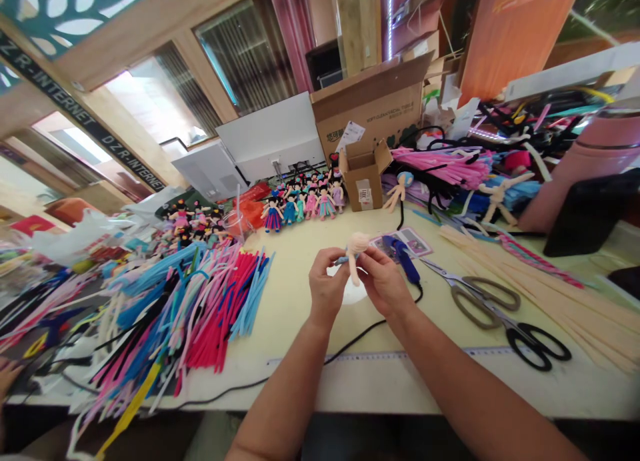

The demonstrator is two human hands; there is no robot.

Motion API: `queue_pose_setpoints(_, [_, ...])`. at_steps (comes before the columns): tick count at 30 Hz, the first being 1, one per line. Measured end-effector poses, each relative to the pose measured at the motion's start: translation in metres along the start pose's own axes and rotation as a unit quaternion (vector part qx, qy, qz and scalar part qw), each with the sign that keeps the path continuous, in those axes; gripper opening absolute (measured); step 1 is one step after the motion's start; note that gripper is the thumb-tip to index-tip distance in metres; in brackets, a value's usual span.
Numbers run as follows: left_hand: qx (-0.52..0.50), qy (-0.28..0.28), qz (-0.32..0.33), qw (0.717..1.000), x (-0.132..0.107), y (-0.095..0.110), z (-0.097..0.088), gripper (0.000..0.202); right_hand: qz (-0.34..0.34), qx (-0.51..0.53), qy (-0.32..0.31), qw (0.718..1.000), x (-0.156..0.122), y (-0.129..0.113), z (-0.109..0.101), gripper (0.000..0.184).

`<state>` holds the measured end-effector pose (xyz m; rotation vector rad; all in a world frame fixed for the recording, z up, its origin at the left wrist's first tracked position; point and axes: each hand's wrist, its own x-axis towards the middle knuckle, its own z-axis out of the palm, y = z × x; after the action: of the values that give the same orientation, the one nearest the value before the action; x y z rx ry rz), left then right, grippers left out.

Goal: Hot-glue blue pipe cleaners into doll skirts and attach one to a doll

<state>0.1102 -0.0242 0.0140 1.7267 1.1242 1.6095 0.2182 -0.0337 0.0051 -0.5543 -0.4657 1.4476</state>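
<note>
Between my two hands, over the middle of the table, is a small cream pipe-cleaner doll (pixel 358 247) with a rounded head and a thin limb hanging down. My left hand (pixel 327 274) pinches a light-blue part at the doll's left side. From the other side, the fingers of my right hand (pixel 383 274) close on the doll. A blue glue gun (pixel 407 261) with a black cord lies just beyond my right hand, by a small printed card (pixel 417 241). Two pairs of scissors, one grey-handled (pixel 480 294) and one black-handled (pixel 533 341), lie to the right.
Bundles of coloured pipe cleaners (pixel 220 301) cover the left side. Finished dolls (pixel 305 197) stand at the back beside a small cardboard box (pixel 363 181). Cream strips (pixel 550 294), a pink bottle (pixel 585 161) and a dark phone-like slab (pixel 590 214) are at right. A ruler (pixel 360 357) lies near the front edge.
</note>
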Motion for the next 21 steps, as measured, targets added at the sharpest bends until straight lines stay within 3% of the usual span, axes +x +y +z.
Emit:
queue_pose_setpoints(3, [0.068,-0.002,0.097,0.993,0.004,0.004,-0.004,0.006,-0.027,-0.031,-0.015,0.999,0.000,0.001,0.001,0.024])
queue_pose_setpoints(6, [0.130,-0.006,0.144,0.981,0.008,0.006,-0.008,0.006,-0.033,-0.064,-0.035,0.997,0.000,0.002,-0.001,0.023])
queue_pose_setpoints(13, [0.252,-0.011,0.176,0.952,0.007,0.004,-0.014,0.009,-0.028,-0.093,-0.084,0.992,0.005,0.011,-0.007,0.026])
queue_pose_setpoints(21, [0.283,-0.018,0.195,0.939,0.002,0.001,-0.017,0.010,-0.024,-0.101,-0.090,0.991,0.002,0.012,-0.006,0.024])
